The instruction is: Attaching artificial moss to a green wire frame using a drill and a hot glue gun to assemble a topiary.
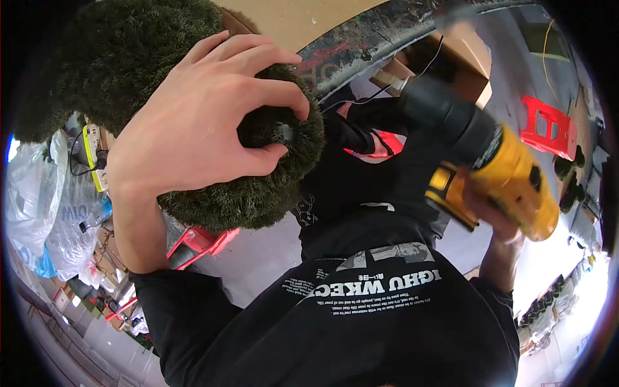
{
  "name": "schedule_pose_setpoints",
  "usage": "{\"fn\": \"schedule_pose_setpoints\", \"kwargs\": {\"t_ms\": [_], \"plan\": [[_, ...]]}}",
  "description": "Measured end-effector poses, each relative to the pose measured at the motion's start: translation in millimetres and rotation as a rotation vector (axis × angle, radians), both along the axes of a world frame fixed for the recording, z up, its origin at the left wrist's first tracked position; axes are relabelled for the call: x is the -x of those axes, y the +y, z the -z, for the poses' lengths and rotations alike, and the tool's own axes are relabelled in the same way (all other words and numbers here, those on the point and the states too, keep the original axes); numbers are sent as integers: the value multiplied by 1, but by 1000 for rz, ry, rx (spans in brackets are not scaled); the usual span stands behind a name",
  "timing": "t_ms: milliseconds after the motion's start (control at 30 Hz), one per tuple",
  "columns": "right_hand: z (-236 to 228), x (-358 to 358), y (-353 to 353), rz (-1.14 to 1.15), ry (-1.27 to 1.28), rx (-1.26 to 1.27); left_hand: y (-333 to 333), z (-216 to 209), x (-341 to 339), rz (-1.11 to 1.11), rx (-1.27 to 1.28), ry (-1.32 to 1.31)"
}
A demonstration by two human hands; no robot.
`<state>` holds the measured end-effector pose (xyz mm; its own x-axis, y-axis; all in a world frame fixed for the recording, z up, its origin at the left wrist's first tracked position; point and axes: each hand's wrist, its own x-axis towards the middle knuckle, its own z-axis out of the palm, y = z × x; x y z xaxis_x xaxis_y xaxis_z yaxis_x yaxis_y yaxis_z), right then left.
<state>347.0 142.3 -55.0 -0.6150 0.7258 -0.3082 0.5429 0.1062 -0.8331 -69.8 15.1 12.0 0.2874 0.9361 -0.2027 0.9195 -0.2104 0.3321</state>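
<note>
A cluttered workroom with a pale floor surrounds the scene, clear plastic bags [48, 200] slumped at the left and a red plastic stool [549, 129] at the far right; a brown counter [284, 18] with a scuffed dark edge shows at the far side. The bushy green ball [258, 203] lies left of centre, just nearer than a larger green clump [129, 45]; the left hand [200, 119] holds it from above, fingers curved, thumb and forefinger wide apart around a dark hollow with a small pale piece [284, 133] in it. The right hand [489, 209] is closed round the grip of a yellow drill [519, 177], well apart to the right; the drill's long axis runs from near right to far left, so its blurred nose faces leftward but beyond the ball's far side; the hollow lies left of that nose and slightly nearer.
</note>
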Motion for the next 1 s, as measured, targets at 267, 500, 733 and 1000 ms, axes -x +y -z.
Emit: {"fn": "schedule_pose_setpoints", "kwargs": {"t_ms": [267, 500, 733, 1000], "plan": [[35, -59, -18, -361, 32, 134, 5, 4, 1, 24, 3, -34], [23, -20, 5, -616, 81, -150, 3, 2, 2, 16, 6, -16], [15, -11, 1, -625, 131, -162, 2, 5, 2, 14, -19, -28], [-45, 57, -16, -489, 29, -127, 0, 6, 2, 10, -25, -35]]}}
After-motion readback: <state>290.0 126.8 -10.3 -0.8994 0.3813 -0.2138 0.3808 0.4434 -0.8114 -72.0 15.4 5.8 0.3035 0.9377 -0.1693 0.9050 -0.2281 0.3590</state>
